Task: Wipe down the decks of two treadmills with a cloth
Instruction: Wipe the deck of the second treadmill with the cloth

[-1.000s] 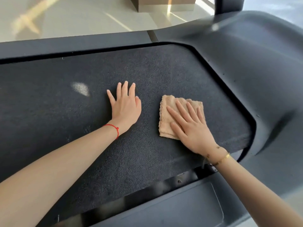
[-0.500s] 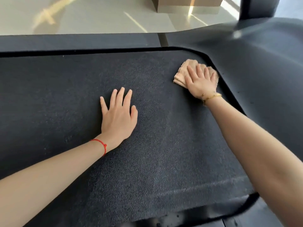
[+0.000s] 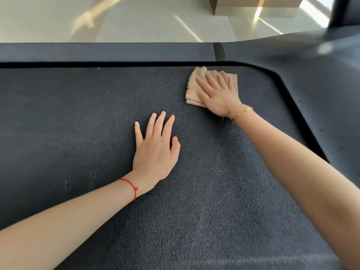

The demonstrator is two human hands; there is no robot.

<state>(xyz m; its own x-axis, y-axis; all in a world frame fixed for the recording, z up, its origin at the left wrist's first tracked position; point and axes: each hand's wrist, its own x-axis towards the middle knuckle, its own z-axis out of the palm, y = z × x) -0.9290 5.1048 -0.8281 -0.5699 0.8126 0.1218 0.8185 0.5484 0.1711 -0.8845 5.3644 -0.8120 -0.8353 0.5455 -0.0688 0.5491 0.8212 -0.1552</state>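
Note:
A dark textured treadmill deck (image 3: 78, 117) fills most of the view. A folded beige cloth (image 3: 193, 88) lies on it near the far edge. My right hand (image 3: 218, 94) lies flat on the cloth with straight spread fingers, pressing it onto the belt. My left hand (image 3: 155, 149) rests flat on the belt in the middle, fingers straight, with a red string at the wrist. Part of the cloth is hidden under my right hand.
The treadmill's dark side rail (image 3: 116, 52) runs along the far edge, and the smooth motor cover (image 3: 321, 78) curves round on the right. Beyond lies a light tiled floor (image 3: 136, 20) with a box-like base (image 3: 253, 6) at the back.
My right hand has slid the cloth from the near right of the deck up to the far edge, then a little leftward. The left hand stays flat on the belt.

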